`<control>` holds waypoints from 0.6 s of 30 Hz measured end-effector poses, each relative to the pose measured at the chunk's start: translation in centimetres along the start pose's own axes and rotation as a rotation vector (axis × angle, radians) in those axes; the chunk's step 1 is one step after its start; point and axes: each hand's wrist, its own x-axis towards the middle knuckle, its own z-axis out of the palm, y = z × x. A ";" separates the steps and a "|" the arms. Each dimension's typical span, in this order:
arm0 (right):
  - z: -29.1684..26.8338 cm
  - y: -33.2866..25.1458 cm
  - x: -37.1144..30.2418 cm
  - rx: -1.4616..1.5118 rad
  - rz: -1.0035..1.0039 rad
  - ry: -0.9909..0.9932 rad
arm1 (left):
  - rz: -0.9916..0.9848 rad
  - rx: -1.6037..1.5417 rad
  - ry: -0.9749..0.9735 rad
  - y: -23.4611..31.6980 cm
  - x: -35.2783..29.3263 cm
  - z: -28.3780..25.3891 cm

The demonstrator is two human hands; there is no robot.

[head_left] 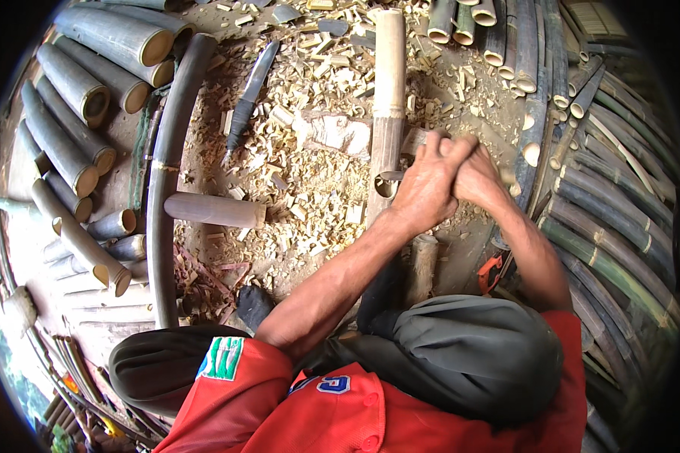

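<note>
A pale bamboo pole [389, 68] lies lengthwise in front of me, its lower part darker, with a hole in its side. My left hand [421, 190] and my right hand [474, 172] are closed together just right of that hole. The dark metal tip of a hand tool [392, 176] sticks out beside my left hand and reaches the hole; its handle is hidden in my fingers. Above my left hand, a short flat greyish piece [414, 141] shows against the pole; I cannot tell whether it belongs to the tool. A pale wood block [332, 134] lies under the pole.
A knife with a dark wrapped handle [251, 98] lies left among wood shavings [302, 185]. Nearer, a short rounded wooden piece [215, 210] touches a long dark bamboo pole [175, 136]. Cut bamboo lengths [113, 38] line the left; more bamboo stacks [619, 219] fill the right, near an orange-handled tool [490, 273].
</note>
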 end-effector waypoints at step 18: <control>2.5 -0.4 -2.2 0.275 0.026 -0.417 | -0.293 0.181 -0.365 1.4 -1.1 1.6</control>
